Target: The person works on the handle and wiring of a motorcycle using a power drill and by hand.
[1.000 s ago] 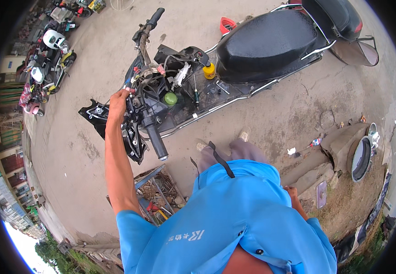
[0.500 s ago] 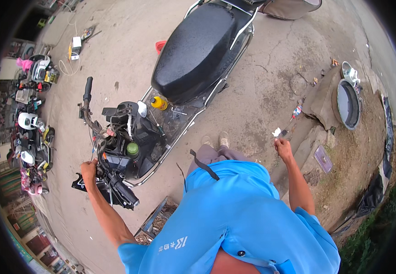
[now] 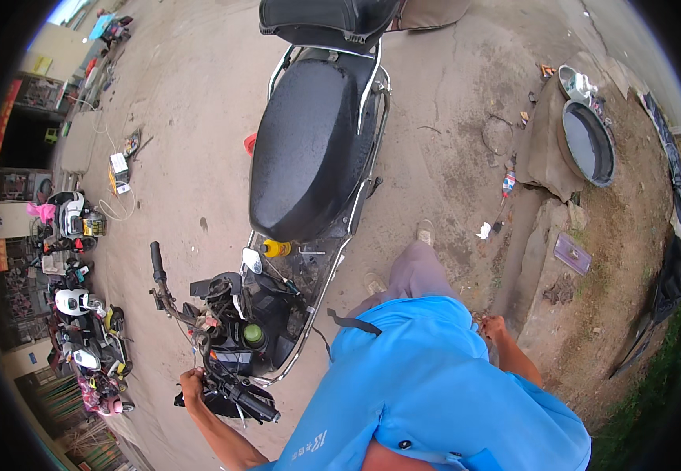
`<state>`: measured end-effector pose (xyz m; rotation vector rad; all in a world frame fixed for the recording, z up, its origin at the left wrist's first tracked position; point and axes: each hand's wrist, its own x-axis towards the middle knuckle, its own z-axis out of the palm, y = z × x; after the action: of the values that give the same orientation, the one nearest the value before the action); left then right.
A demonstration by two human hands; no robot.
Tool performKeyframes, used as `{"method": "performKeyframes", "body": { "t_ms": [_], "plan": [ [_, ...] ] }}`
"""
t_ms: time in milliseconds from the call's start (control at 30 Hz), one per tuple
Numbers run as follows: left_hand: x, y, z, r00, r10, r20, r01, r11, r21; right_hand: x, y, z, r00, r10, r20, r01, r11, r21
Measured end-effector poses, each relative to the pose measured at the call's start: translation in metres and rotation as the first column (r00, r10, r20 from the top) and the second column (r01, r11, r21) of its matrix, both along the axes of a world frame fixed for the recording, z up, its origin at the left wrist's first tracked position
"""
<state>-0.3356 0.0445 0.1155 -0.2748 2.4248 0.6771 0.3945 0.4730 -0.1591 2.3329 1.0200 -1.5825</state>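
Observation:
A black scooter stands on the concrete in front of me, its front panels off and wiring exposed. My left hand is closed on the near handlebar, arm stretched out. A green cap and a yellow bottle sit on the scooter's open footwell. My right hand hangs beside my hip, against my blue shirt; its fingers are too small to read. My grey trouser leg and shoes show beside the scooter's footboard.
A row of parked scooters lines the left edge. A yellow and white box with cables lies on the ground at the left. At the right are a round metal basin, a raised concrete slab, litter and bare earth.
My right hand, stretched out to the right half a second ago, has come back beside my hip. My left hand stays on the handlebar while my view swings along the scooter.

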Motion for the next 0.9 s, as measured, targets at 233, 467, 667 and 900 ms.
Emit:
{"method": "performKeyframes", "body": {
  "t_ms": [233, 467, 667, 900],
  "plan": [
    [-0.011, 0.05, 0.032, 0.775, -0.522, -0.357, 0.094, 0.653, -0.751, -0.026, 0.092, -0.036, 0.992, -0.052, -0.112, 0.05, 0.998, -0.024],
    [0.069, 0.438, 0.069, 0.557, -0.09, -0.825, 0.285, 0.954, 0.088, 0.02, 0.337, -0.069, 0.867, 0.496, -0.049, -0.442, 0.81, 0.385],
    [0.198, 0.684, 0.013, 0.827, -0.332, -0.455, 0.529, 0.733, 0.428, -0.167, 0.606, 0.021, 0.877, 0.475, 0.073, -0.436, 0.722, 0.537],
    [0.219, 0.919, -0.003, 0.6, -0.622, -0.503, 0.78, 0.315, 0.541, -0.404, 0.745, 0.121, 0.614, 0.766, -0.19, -0.512, 0.571, 0.642]
  ]
}}
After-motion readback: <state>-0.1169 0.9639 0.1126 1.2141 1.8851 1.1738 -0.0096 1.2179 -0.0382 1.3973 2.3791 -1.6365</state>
